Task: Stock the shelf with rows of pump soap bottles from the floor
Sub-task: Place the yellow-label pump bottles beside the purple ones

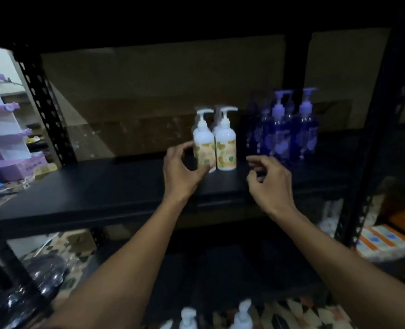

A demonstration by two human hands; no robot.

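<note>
Two white pump soap bottles with orange-green labels stand side by side on the black shelf [102, 186]. My left hand [181, 169] curls round the lower part of the left white bottle [204, 143]. The right white bottle [225, 143] stands free and touches it. My right hand [268, 179] hovers just right of the white pair, fingers loosely curled and holding nothing. Several blue pump bottles [289, 131] stand in rows further right on the same shelf. Pump tops of more white bottles [243, 312] show on the floor at the bottom edge.
Black perforated uprights frame the shelf at left [42, 98] and right [372, 143]. A purple and white display rack [4, 129] stands outside at left. Orange and white boxes [384, 243] sit low right. A dark shiny bag [30, 281] lies bottom left.
</note>
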